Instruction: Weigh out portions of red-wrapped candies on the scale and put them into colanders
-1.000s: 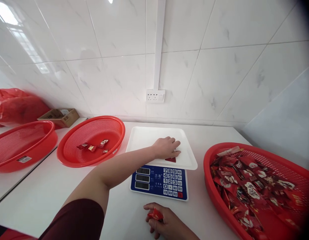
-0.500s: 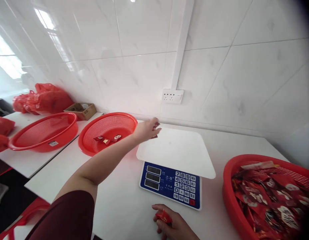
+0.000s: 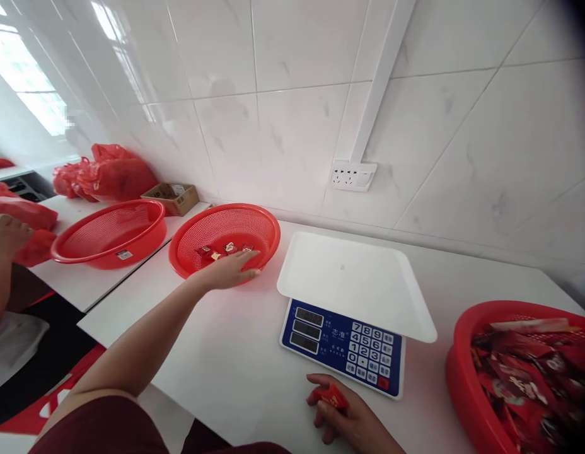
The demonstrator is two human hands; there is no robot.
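Observation:
My left hand [image 3: 231,269] is over the near right rim of a red mesh basket [image 3: 179,234], its fingers stretched out and nothing seen in it. A few small red packets [image 3: 229,247] lie in that basket. Near the table's front edge, my right hand [image 3: 342,413] has its fingers curled round a small red packet [image 3: 334,396]. Just beyond it stands a blue scale [image 3: 342,345] with a bare white tray [image 3: 349,277] on top. At the right, a red basket [image 3: 467,378] is heaped with red packets [image 3: 519,378].
Another red basket [image 3: 108,255] is at the left, with a cardboard box [image 3: 172,200] and red plastic bags [image 3: 115,173] behind it. Another person's hand [image 3: 9,233] shows at the left edge beside red bags. A tiled wall with a socket [image 3: 353,175] stands behind the table.
My left hand has moved left from the scale's tray to the basket and let go of the packets it held. The view has shifted left, and another person's arm now shows there.

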